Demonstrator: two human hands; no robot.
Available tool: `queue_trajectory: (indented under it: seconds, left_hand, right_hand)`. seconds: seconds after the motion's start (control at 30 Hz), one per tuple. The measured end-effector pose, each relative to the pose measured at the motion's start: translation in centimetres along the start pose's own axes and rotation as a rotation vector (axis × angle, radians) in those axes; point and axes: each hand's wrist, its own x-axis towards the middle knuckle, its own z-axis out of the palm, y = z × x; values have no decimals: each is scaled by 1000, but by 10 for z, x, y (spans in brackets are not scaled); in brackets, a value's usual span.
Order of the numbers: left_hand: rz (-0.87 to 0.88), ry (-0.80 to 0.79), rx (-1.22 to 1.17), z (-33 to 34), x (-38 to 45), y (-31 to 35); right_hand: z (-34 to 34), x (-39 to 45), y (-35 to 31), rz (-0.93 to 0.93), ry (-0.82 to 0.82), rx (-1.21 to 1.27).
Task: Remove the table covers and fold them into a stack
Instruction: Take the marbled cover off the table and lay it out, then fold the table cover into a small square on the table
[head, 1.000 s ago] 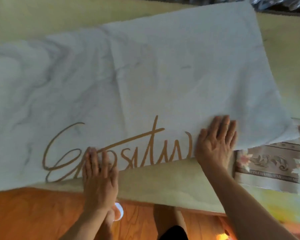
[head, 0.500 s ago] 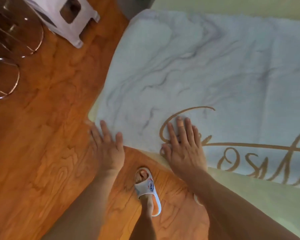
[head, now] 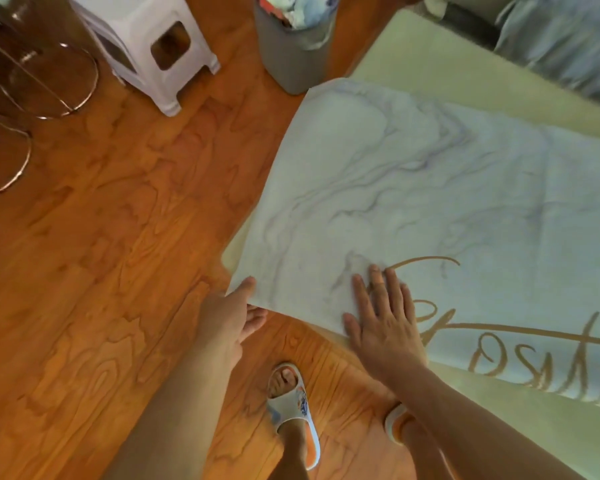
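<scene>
We see the marble-print cover (head: 413,188) spread on the pale table (head: 520,424), its corner hanging past the table's near-left corner; our left hand (head: 227,317) pinches that corner, thumb on top, fingers curled beneath; our right hand (head: 383,323) lies flat, fingers straight, on the cover just beside it; a grey bin (head: 291,60) stands at the table's far end.

Table cover (head: 430,202): matt cloth, marble print, gold script. Bench (head: 520,424): smooth pale-green surface. Floor (head: 118,254): glossy orange wood grain. Stool (head: 146,39), at 11 o'clock: white plastic. Bin (head: 291,60): grey plastic.
</scene>
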Motion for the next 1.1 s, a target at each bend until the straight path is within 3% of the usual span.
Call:
queue_trajectory:
  seconds: [0.07,0.17,0.23,0.3,0.37,0.47,0.57,0.63,0.8,0.93,1.03,1.1]
  left_hand:
    - [91,-38,17,9,-14,7]
    - [408,-107,255,32,-49,23]
    - [698,-146,550,54,-79,30]
    - [901,-276,664,77,-113,30]
    - [1009,-480,600,96,-143,23]
    - [1030,-576,619,123,-161,-12]
    - [1042,-536,993,151,-154,-78]
    - [1019,-515,1197,175,-155,-126]
    - [1021,-349,1224,251,-158,-212]
    - [1096,-237,1325,304,-158,-253]
    - [1142,-253,1359,330,-167,-274]
    - [1166,-312,1349,350,-179,-283]
  right_hand:
    - [-14,0,-9,31,-56,105]
    - [-47,0,-37,-142,-165,413]
    - [-68,-4,-55,-150,20,641]
    - [-88,-3,-52,139,358,824]
    - [-107,-4,-34,484,400,1112]
    - [-149,-23,24,807,479,1515]
    - [-192,-62,103,922,686,1618]
    - [-205,-101,169,988,820,1641]
    - [-174,-196,358,959,1108,1850]
    - [-68,-229,491,1314,839,1639]
    - [-27,-221,515,1521,553,1532]
    - [-18,-215,515,1575,533,1454]
